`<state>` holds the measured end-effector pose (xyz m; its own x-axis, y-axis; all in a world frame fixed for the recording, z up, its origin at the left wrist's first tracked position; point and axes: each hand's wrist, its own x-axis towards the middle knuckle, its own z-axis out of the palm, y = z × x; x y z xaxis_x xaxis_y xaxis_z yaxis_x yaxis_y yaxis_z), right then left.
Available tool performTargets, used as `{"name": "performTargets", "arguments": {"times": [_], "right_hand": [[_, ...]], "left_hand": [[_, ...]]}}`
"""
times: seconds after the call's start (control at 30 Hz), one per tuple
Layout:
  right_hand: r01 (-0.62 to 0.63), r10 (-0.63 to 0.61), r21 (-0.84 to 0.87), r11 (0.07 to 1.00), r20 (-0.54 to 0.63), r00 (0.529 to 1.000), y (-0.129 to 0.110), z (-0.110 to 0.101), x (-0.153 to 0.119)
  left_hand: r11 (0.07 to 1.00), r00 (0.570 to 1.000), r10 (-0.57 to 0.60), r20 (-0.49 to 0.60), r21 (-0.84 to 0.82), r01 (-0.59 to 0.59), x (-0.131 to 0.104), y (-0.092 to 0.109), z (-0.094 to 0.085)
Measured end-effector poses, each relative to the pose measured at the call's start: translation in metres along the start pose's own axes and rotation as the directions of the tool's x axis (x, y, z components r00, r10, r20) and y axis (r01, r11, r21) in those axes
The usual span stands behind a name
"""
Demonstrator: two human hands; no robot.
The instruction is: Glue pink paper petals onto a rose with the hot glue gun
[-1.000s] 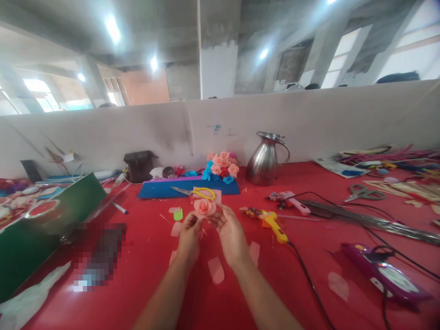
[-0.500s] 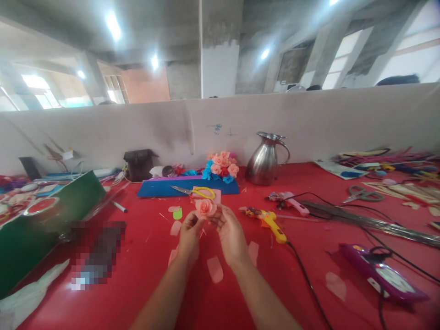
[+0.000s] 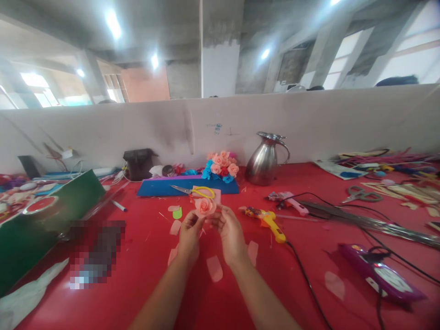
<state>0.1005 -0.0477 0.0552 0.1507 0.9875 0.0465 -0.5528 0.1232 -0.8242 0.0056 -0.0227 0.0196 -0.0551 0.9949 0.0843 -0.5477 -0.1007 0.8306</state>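
Petals worry me most from this camera: the peach rose (image 3: 205, 207) sits between both hands, held up over the red table (image 3: 261, 298), and its outer petals look thin. I judge that too hard a pinch could crease them, while too slack a one could let the bloom twist or drop. The yellow glue gun (image 3: 273, 225) lies just to the right, its nozzle end toward the right hand; if it is hot, which I cannot tell, a careless sideways sweep could bring a burn or snag the black cord (image 3: 307, 279). Behind the rose lie the yellow-handled scissors (image 3: 204, 191), blades pointing left over the blue board (image 3: 154, 189), so a blind reach that way might nick a finger. Loose petal pieces (image 3: 215, 268) lie near the forearms, where a dragging arm could scatter them.

I see the left hand (image 3: 188, 236) narrow, thumb and fingers pinched on the rose's lower left. The right hand (image 3: 231, 236) is half curled, palm turned inward, its fingertips at the bloom's right edge; they seem to touch it, but I cannot tell whether they grip.
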Motion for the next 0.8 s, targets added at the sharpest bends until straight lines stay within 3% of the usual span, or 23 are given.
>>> {"name": "performTargets", "arguments": {"times": [0.33, 0.5, 0.67, 0.8], "right_hand": [[0.019, -0.019, -0.047, 0.999, 0.005, 1.000, 0.003, 0.002, -0.002], [0.101, -0.107, -0.080, 0.992, -0.075, 0.991, -0.006, -0.003, 0.002], [-0.026, 0.020, 0.070, 0.997, 0.083, 0.996, -0.020, -0.004, 0.004], [-0.057, 0.035, 0.139, 0.989, 0.159, 0.987, -0.026, -0.004, 0.003]], "left_hand": [[1.000, 1.000, 0.004, 0.030, -0.030, -0.003, 0.000, -0.002, -0.001], [1.000, 0.988, -0.018, 0.154, 0.024, 0.014, -0.002, 0.001, 0.001], [0.995, 0.947, -0.100, 0.305, 0.054, 0.088, -0.007, 0.008, 0.004], [0.990, 0.948, -0.125, 0.292, 0.094, 0.102, -0.008, 0.011, 0.003]]}}
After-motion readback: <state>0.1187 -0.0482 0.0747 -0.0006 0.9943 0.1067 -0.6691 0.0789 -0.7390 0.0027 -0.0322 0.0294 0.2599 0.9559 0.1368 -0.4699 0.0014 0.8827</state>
